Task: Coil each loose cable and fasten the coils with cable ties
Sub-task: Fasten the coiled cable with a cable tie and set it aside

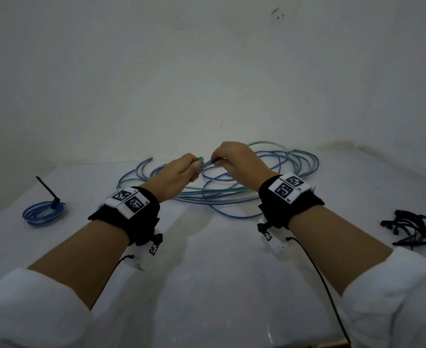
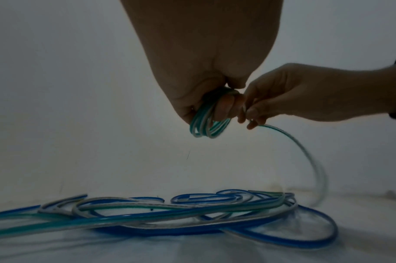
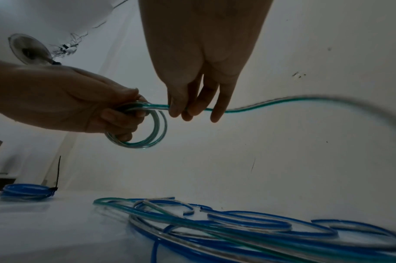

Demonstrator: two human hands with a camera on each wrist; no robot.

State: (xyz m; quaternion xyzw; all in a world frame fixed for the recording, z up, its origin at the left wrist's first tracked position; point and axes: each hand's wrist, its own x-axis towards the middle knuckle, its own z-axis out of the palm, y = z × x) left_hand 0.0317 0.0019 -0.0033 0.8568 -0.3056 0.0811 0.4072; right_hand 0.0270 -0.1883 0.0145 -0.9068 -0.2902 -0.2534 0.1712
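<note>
Both hands' fingers point(image 3: 193, 106) pinch green cable point(image 3: 271, 104).

Glossy translucent plastic cables point(image 1: 234, 194), smooth white tabletop point(image 1: 207, 272)

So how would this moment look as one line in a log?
left hand: holds green coil | right hand: feeds green cable | blue coil: tied

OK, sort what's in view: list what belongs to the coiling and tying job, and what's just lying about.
For the job:
- left hand gripping the green coil
- right hand feeding the green cable
- loose cables
- spare cable ties
- tied blue coil, done

Lying about:
- nothing visible beyond the table
</note>
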